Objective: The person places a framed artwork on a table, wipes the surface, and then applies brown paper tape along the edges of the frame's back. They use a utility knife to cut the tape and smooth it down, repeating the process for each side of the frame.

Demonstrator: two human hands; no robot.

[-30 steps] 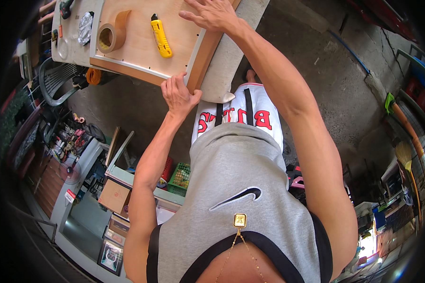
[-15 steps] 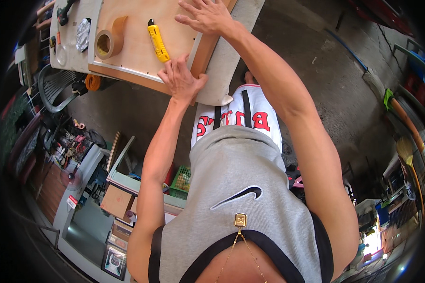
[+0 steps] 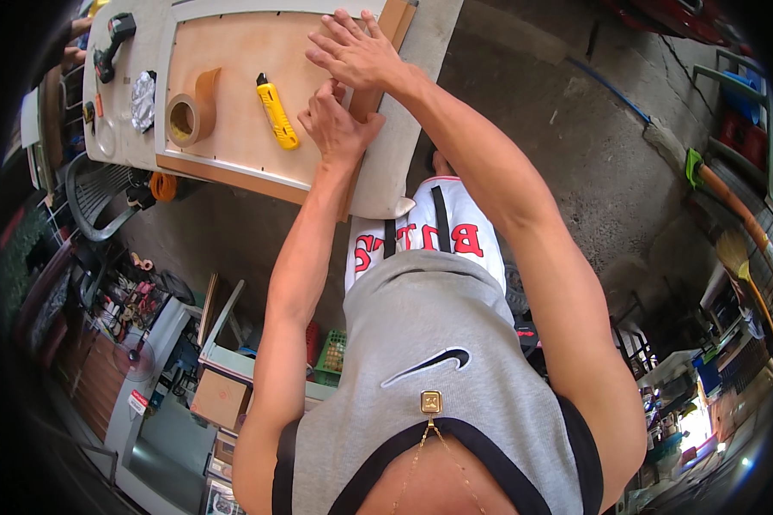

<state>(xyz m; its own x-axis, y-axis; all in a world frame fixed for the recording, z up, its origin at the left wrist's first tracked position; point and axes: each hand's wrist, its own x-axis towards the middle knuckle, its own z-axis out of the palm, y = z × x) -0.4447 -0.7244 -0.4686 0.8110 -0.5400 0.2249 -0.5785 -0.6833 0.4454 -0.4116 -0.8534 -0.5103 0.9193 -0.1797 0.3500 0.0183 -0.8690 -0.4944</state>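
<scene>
A flat framed wooden panel (image 3: pixel 232 99) lies on a pale table, with a light inner border and brown strips along its outer edges. My right hand (image 3: pixel 356 58) rests flat, fingers spread, on its right side near the far end. Just below it, my left hand (image 3: pixel 339 124) presses bent fingers onto the same side, thumb stretched out over the outer edge; nothing shows in its grasp. On the panel, left of my hands, lies a yellow utility knife (image 3: pixel 276 112). Further left stands a roll of brown tape (image 3: pixel 180 120) with a loose end sticking up.
A cordless drill (image 3: pixel 114 47) and crumpled foil (image 3: pixel 143 101) lie on the table's left part. Below its edge are a grey chair (image 3: pixel 94 202) and an orange coil (image 3: pixel 162 186). Another person's hand (image 3: pixel 75 57) shows far left. Brooms (image 3: pixel 734 257) line the right side.
My left hand has slid away from the near corner, up along the panel's right side, closer to my right hand. The whole view has shifted, showing the table lower.
</scene>
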